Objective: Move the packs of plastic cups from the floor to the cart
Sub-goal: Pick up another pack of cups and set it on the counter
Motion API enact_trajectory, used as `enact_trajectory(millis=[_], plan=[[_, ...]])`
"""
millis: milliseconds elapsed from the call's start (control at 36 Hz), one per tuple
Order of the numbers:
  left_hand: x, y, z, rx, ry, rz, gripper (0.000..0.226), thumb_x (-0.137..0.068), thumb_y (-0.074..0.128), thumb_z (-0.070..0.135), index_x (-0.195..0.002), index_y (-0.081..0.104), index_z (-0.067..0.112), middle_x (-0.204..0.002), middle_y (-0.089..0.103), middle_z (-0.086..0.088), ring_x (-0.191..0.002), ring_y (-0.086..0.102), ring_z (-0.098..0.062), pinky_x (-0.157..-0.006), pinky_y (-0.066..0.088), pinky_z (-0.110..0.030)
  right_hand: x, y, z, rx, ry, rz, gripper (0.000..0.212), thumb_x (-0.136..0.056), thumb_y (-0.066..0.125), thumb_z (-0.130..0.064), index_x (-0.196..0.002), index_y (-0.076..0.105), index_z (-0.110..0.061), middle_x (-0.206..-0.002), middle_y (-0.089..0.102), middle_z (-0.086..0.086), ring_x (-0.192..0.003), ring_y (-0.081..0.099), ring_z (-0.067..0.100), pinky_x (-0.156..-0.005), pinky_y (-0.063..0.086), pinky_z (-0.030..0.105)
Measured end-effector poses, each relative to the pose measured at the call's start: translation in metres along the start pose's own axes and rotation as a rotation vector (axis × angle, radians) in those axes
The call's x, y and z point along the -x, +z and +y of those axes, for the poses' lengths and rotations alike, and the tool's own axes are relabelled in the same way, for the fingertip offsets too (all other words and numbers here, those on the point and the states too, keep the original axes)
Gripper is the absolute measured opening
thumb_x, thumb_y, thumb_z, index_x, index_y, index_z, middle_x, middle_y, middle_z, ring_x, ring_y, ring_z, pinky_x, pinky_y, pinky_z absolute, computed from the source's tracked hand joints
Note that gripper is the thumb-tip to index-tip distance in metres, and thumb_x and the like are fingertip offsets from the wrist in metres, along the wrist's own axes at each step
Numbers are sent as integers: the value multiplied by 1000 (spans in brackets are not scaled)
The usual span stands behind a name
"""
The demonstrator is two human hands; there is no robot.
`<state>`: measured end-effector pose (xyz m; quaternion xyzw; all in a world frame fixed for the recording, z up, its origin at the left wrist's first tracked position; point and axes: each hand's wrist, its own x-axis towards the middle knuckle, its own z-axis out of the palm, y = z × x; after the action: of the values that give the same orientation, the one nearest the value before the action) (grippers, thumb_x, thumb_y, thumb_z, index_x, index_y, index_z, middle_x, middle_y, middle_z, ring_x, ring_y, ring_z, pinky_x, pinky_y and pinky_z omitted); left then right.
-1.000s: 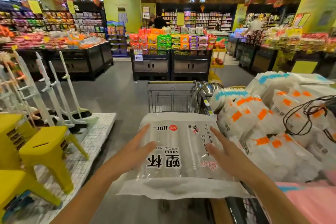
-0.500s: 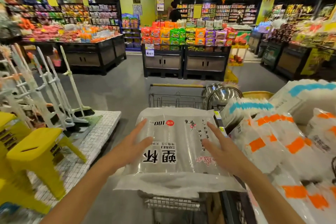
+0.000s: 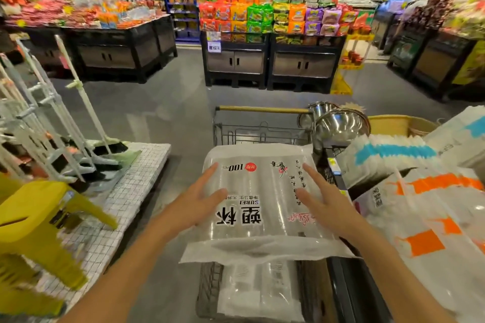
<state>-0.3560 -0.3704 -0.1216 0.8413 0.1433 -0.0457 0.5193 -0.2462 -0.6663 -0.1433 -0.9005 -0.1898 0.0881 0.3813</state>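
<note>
A clear pack of plastic cups [image 3: 258, 199] with black Chinese print lies flat across the top of the wire cart [image 3: 262, 131]. My left hand [image 3: 199, 199] presses on its left side and my right hand [image 3: 321, 198] on its right side, fingers spread over the wrap. Below it, inside the cart, lies another pack of cups [image 3: 258, 288], partly hidden by the upper one. The cart's far handle bar [image 3: 262, 109] is ahead of the pack.
Stacked white packs with orange and blue bands [image 3: 420, 191] fill the right. Steel bowls [image 3: 338, 123] sit beside the cart's far end. Yellow stools [image 3: 34, 223] and white mops [image 3: 52, 113] on a tiled platform [image 3: 131, 186] stand left. Grey aisle floor [image 3: 168, 110] leads to display stands [image 3: 273, 60].
The pack has come down lower over the cart with both hands still on it. My view has tilted down, and the second pack inside the cart now shows.
</note>
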Motion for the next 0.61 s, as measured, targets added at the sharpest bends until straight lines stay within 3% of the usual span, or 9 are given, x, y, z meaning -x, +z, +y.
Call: enact_trajectory(millis=[56, 139, 222, 278, 333, 417, 472, 556, 611], plan=[[-27, -5, -10, 6, 8, -30, 64, -88, 56, 62, -136, 16, 74, -154, 26, 21, -127, 48, -15, -83, 55, -36, -20, 8, 5, -15, 23, 9, 65, -94, 49, -60, -150, 16, -56, -148, 45, 13, -107, 58, 13, -89, 37, 25], [-65, -9, -23, 6, 10, -78, 64, -88, 55, 63, -134, 14, 77, -156, 24, 21, -138, 39, -19, -98, 49, -42, -46, 21, 10, -2, 64, 21, 66, -90, 47, -66, -147, 16, -61, -141, 51, 13, -104, 65, 20, -92, 41, 32], [-98, -6, -33, -13, 10, -78, 65, -90, 55, 59, -135, 12, 76, -157, 22, 22, -142, 34, -18, -111, 37, -51, -67, 31, 18, 6, 99, 30, 66, -93, 50, -59, -150, 17, -56, -131, 56, 7, -91, 71, 19, -81, 44, 30], [-125, -1, -41, -29, -9, -86, 67, -92, 55, 55, -141, 11, 69, -159, 20, 19, -143, 31, -16, -113, 34, -47, -88, 38, 27, 0, 124, 27, 66, -95, 51, -53, -152, 17, -51, -121, 58, 7, -88, 69, 16, -77, 43, 27], [-151, 4, -49, -34, -16, -98, 69, -93, 55, 53, -143, 10, 66, -160, 20, 17, -144, 28, -14, -114, 31, -43, -107, 45, 36, -6, 148, 22, 67, -95, 52, -51, -153, 18, -49, -108, 59, 2, -73, 65, 6, -75, 44, 25], [-188, 16, -58, 15, -33, -114, 69, -96, 55, 44, -147, 11, 60, -155, 25, 19, -136, 29, -3, -110, 30, -34, -140, 58, 60, -34, 170, 11, 67, -96, 53, -48, -153, 16, -50, -99, 62, 0, -58, 49, 3, -72, 48, 28], [-214, 28, -66, 17, -65, -93, 68, -97, 55, 41, -147, 12, 61, -154, 27, 16, -133, 35, -6, -104, 34, -30, -164, 67, 80, -47, 196, 9, 68, -95, 52, -52, -150, 13, -56, -117, 56, 0, -68, 42, 3, -83, 50, 36], [-252, 49, -84, 0, -105, -75, 69, -99, 54, 36, -149, 11, 56, -134, 39, 17, -96, 47, 6, -78, 40, -6, -199, 87, 115, -75, 231, -11, 68, -96, 52, -49, -152, 14, -53, -117, 47, -12, -89, 51, 0, -84, 43, 28], [-277, 65, -99, 3, -139, -58, 70, -100, 53, 29, -152, 11, 49, -126, 37, 17, -98, 43, 5, -81, 35, -9, -218, 102, 137, -96, 233, -21, 65, -95, 50, -52, -149, 14, -58, -107, 46, -15, -84, 51, 0, -78, 42, 24]])
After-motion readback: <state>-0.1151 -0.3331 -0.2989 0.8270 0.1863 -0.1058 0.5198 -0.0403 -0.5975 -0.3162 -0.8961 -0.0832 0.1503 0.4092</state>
